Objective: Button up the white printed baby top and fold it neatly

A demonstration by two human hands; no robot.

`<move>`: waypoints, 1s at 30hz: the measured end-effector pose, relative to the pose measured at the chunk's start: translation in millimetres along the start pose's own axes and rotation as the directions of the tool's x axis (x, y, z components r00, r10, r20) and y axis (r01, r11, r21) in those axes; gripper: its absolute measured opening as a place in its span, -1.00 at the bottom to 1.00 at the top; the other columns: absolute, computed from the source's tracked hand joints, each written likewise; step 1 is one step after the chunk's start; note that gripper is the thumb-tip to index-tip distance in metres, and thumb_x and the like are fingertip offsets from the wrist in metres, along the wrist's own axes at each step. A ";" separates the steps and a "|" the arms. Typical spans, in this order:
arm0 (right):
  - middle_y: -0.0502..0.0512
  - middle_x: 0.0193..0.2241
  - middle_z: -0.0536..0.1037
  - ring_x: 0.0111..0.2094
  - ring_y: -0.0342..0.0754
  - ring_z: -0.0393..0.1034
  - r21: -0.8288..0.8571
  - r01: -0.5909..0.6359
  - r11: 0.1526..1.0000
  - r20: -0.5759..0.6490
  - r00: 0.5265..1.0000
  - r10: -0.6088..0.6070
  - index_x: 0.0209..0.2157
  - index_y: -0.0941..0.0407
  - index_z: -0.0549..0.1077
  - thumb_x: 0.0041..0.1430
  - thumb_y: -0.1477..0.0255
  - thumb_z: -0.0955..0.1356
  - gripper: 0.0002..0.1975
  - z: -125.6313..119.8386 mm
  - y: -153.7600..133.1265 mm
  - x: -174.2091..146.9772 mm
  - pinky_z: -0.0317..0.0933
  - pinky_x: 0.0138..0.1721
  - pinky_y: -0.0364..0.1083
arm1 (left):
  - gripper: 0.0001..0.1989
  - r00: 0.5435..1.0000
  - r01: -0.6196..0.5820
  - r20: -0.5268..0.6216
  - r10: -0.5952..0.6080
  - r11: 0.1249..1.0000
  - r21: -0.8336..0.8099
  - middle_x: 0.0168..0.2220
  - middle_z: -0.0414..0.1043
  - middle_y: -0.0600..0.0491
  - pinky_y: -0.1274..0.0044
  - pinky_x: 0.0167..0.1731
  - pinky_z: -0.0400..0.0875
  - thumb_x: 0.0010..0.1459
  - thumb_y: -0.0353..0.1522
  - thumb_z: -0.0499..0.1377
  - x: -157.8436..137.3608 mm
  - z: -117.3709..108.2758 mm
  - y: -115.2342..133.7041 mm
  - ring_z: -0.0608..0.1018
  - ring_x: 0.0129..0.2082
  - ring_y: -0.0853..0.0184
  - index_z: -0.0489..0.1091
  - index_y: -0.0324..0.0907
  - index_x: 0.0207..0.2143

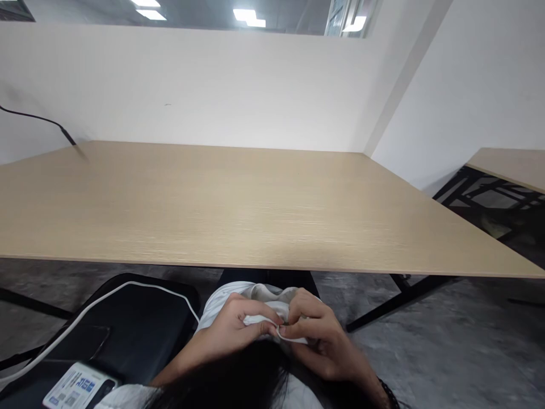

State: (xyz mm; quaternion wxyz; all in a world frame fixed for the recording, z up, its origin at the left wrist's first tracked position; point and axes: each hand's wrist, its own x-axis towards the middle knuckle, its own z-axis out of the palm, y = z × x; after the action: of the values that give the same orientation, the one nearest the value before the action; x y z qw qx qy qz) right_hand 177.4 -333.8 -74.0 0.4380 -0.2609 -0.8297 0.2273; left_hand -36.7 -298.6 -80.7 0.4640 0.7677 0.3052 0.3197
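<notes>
Below the table's front edge, close to my body, both hands pinch white shirt fabric [219,301]. My left hand [230,326] has its thumb and forefinger pressed together on a fold of it. Against those fingertips, my right hand [319,335] grips a narrow white edge [296,340] of the same fabric, with its fingers curled. The two thumbs almost meet. Whether a button or another small part lies between the fingertips cannot be seen. Dark hair hangs over the lower part of the view and hides some of the fabric.
A wide wooden table [255,204] stands ahead against a white partition [213,85]. At left, a black chair seat [131,318] carries a white cable [87,309] and a white labelled device [76,389]. A black cable [38,117] reaches the table's far left. Another table [511,162] is at right.
</notes>
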 end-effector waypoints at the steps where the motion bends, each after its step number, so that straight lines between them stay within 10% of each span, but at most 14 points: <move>1: -0.02 -0.41 0.43 -0.37 -0.09 0.31 0.005 -0.001 1.000 -0.004 1.000 0.001 -0.19 -0.02 0.45 0.16 0.58 0.36 -0.77 -0.3 0.0 0.1 0.23 -0.28 -0.02 | -0.85 1.000 0.000 -0.009 0.000 1.000 -0.013 -0.48 0.59 0.09 0.57 -0.34 0.36 0.15 -0.30 0.27 0.7 0.8 -0.1 0.54 -0.45 0.35 0.62 -0.13 -0.41; 12: 0.02 -0.38 0.42 -0.31 -0.08 0.30 0.077 -0.120 0.990 0.000 0.993 0.121 -0.26 0.06 0.41 0.15 0.58 0.34 -0.85 6.1 -1.9 -7.6 0.19 -0.24 -0.04 | -0.71 0.988 0.089 0.107 -0.112 0.976 0.199 -0.39 0.55 0.11 0.53 -0.16 0.26 0.18 -0.10 0.22 -7.2 -0.4 -1.8 0.47 -0.29 0.33 0.56 -0.11 -0.33; 24: 0.01 -0.34 0.44 -0.22 -0.07 0.33 0.322 -0.189 0.928 0.149 0.978 0.148 -0.29 0.02 0.47 0.28 0.36 0.33 -0.92 4.2 -1.1 -5.5 0.19 -0.13 -0.04 | -0.57 0.983 0.154 0.144 -0.111 0.927 -0.341 -0.58 0.31 0.14 0.58 -0.41 0.21 0.03 -0.01 0.32 3.0 7.1 -3.0 0.29 -0.55 0.45 0.48 -0.24 -0.47; 30: 0.07 -0.28 0.47 -0.13 -0.01 0.36 0.387 -0.250 0.888 0.189 0.964 0.188 -0.30 0.01 0.52 0.27 0.30 0.35 -0.87 -3.8 -6.9 -2.4 0.21 0.00 0.03 | -0.53 0.995 0.095 0.044 -0.087 0.961 -0.261 -0.43 0.39 0.05 0.55 -0.30 0.27 0.09 0.04 0.24 3.1 -1.3 -8.6 0.40 -0.39 0.35 0.50 -0.22 -0.37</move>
State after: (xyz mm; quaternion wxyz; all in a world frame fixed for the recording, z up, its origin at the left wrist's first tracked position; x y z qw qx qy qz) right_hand 180.1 -339.9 -69.3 0.3920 -0.2387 -0.7591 0.4617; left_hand -37.3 -292.3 -87.4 0.5808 0.6895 0.2875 0.3235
